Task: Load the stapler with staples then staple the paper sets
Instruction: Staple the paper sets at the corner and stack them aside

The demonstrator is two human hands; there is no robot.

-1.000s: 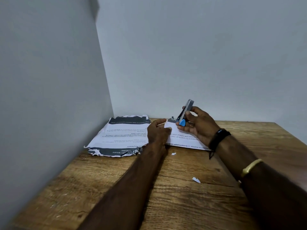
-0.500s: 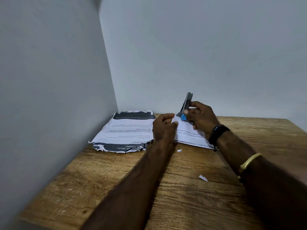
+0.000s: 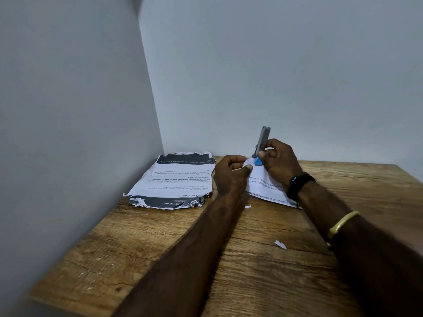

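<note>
At centre right of the frame, the right hand (image 3: 280,160) grips the stapler (image 3: 261,143), its metal top swung upright and its blue base low against the corner of a paper set (image 3: 263,186). The left hand (image 3: 231,173) pinches that corner between thumb and curled fingers. The step looks like stapling, or closing the loaded stapler; next, the top needs pressing down squarely. Another torn paper set (image 3: 176,181) lies left, on a scuffed wooden table (image 3: 229,259) set into a bare grey wall (image 3: 274,65) corner.

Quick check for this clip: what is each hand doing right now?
Left hand: closed, pinching the corner of the paper set.
Right hand: closed around the stapler, which stands nearly upright.
</note>
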